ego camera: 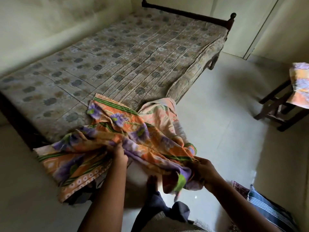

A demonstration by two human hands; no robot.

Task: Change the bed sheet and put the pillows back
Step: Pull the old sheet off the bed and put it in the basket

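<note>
**Now bunching the orange sheet at the bed corner**

Beyond your fingers the bed is lying under a faded, crease-lined floral cover. The orange sheet is trailing off its near corner in soft, rumpled folds, likely so you can find an edge. Your left hand is pinching a fold; your right hand is holding the bunched purple end in curled fingers.

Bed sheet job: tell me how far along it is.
Done: the bed is free of pillows. In hand: the left hand and right hand grip the bunched orange floral sheet at the bed's near corner. Left: it is not spread over the faded cover, and no pillows are back.
</note>
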